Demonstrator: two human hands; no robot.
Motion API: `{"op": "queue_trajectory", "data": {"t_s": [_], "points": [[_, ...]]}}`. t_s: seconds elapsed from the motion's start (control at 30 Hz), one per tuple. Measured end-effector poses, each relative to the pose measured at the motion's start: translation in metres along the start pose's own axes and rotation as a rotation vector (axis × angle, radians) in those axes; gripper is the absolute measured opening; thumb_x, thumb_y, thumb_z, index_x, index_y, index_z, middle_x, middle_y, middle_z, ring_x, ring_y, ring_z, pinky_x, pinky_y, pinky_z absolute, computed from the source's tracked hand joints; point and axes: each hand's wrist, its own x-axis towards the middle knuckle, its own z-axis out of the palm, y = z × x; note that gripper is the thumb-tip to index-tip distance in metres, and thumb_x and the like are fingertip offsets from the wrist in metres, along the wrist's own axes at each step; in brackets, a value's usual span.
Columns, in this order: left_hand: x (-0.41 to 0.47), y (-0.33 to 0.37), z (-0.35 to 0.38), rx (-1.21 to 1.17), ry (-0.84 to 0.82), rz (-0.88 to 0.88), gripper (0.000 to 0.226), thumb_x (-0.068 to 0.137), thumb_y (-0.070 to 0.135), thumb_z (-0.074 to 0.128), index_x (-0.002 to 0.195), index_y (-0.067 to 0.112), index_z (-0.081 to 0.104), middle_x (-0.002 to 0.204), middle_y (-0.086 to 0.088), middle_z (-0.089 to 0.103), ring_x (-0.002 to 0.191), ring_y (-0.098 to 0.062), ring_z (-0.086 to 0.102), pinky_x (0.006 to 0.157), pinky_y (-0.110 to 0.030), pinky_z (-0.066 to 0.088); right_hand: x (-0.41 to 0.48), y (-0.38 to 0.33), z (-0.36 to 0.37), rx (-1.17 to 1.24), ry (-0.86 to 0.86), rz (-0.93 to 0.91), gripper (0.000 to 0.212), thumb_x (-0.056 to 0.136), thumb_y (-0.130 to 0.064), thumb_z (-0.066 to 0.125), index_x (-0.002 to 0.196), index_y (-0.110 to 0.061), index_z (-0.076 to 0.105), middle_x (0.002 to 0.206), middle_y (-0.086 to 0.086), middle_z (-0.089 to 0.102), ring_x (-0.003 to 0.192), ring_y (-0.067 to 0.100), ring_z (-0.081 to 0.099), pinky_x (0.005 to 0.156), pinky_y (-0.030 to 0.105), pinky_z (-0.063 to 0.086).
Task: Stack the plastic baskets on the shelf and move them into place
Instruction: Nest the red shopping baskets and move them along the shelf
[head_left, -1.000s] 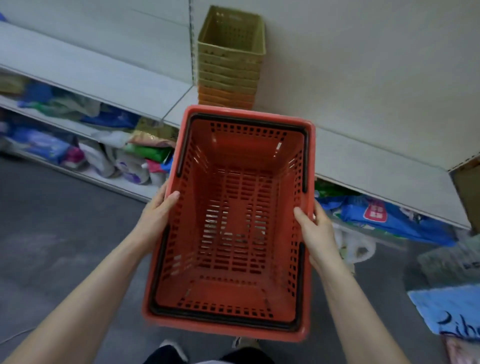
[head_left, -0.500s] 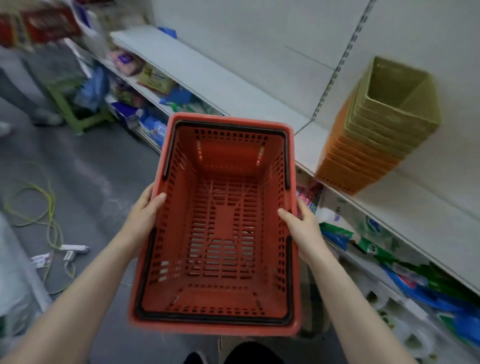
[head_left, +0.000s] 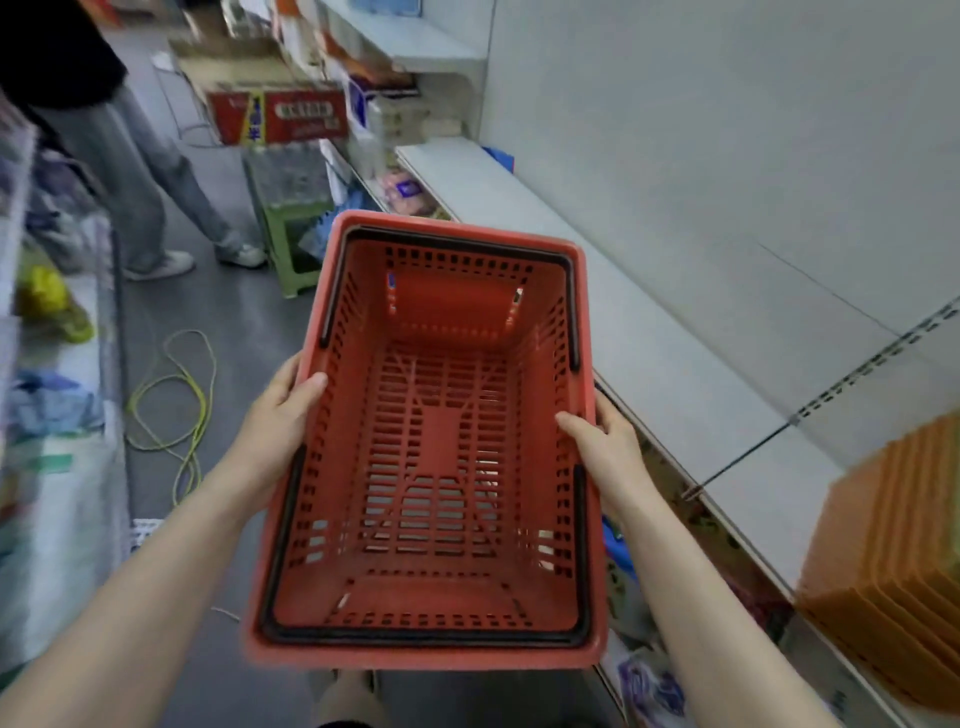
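I hold a red plastic shopping basket (head_left: 441, 332) level in front of me, empty, its black handles folded along the rim. My left hand (head_left: 278, 415) grips its left rim, thumb inside. My right hand (head_left: 605, 449) grips the right rim the same way. A stack of orange baskets (head_left: 883, 561) stands on the white shelf (head_left: 597, 291) at the lower right edge, partly cut off by the frame.
Another person's legs (head_left: 150, 197) stand in the aisle at the upper left. A green stool (head_left: 291, 228), a red carton (head_left: 280, 117) and a yellow-green cable (head_left: 176, 395) lie on the grey floor. Packaged goods fill the lower shelf under the white shelf and racks at left.
My view has swung left along the aisle. The stack of baskets has slid from the top centre to the lower right edge. Both hands keep the same grip on the red basket.
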Motion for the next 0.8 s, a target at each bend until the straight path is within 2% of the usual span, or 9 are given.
{"op": "queue_trajectory", "data": {"t_s": [0.17,0.27,0.37,0.47,0.57,0.7,0.8], "points": [[0.096,0.030,-0.020,-0.011,-0.009,0.025,0.034,0.098,0.026,0.051,0.131,0.029,0.056,0.126,-0.006,0.067,0.107,-0.024,0.065,0.100,-0.049,0.048,0.071,-0.044,0.054,0.018,0.015,0.001,0.039,0.075,-0.023,0.062,0.109,-0.041,0.068,0.099,0.004,0.076,0.088,0.027,0.075,0.080,0.053,0.060],[0.156,0.057,-0.033,0.007,-0.019,0.042,0.033,0.095,0.030,0.053,0.127,0.033,0.058,0.124,-0.005,0.068,0.110,-0.025,0.065,0.102,-0.050,0.047,0.107,-0.076,0.085,0.065,0.037,-0.030,0.038,0.082,-0.009,0.058,0.108,-0.034,0.069,0.089,0.001,0.076,0.080,0.023,0.075,0.075,0.045,0.061],[0.215,0.086,-0.037,-0.014,-0.070,0.051,0.033,0.098,0.026,0.050,0.131,0.029,0.057,0.120,-0.007,0.069,0.094,-0.020,0.067,0.092,-0.043,0.051,0.144,-0.107,0.109,0.091,0.070,-0.060,0.039,0.084,0.000,0.054,0.108,-0.027,0.069,0.084,0.002,0.074,0.073,0.022,0.073,0.068,0.042,0.061],[0.265,0.112,-0.031,-0.053,-0.113,0.060,0.032,0.100,0.026,0.048,0.131,0.028,0.055,0.113,-0.006,0.070,0.084,-0.016,0.068,0.080,-0.038,0.053,0.179,-0.141,0.123,0.110,0.091,-0.073,0.039,0.085,0.001,0.052,0.114,-0.021,0.067,0.080,0.007,0.075,0.069,0.029,0.072,0.064,0.046,0.062],[0.316,0.137,-0.020,-0.065,-0.143,0.058,0.029,0.101,0.028,0.045,0.129,0.026,0.053,0.107,-0.005,0.070,0.078,-0.013,0.070,0.072,-0.036,0.054,0.223,-0.176,0.127,0.087,0.099,-0.093,0.038,0.087,-0.001,0.052,0.116,-0.023,0.064,0.075,0.002,0.076,0.064,0.024,0.073,0.055,0.034,0.058],[0.389,0.164,0.007,-0.007,-0.186,0.085,0.030,0.102,0.035,0.040,0.130,0.026,0.047,0.116,-0.007,0.067,0.093,-0.021,0.067,0.084,-0.042,0.055,0.304,-0.223,0.123,0.028,0.112,-0.128,0.034,0.088,-0.003,0.053,0.115,-0.020,0.065,0.085,0.007,0.077,0.065,0.021,0.074,0.056,0.032,0.058],[0.445,0.181,0.034,0.037,-0.234,0.102,0.028,0.103,0.039,0.037,0.127,0.028,0.044,0.112,-0.003,0.066,0.091,-0.017,0.067,0.076,-0.035,0.055,0.373,-0.256,0.113,-0.010,0.101,-0.139,0.026,0.093,-0.004,0.054,0.113,-0.018,0.065,0.075,0.002,0.074,0.057,0.014,0.072,0.049,0.026,0.056]]}}
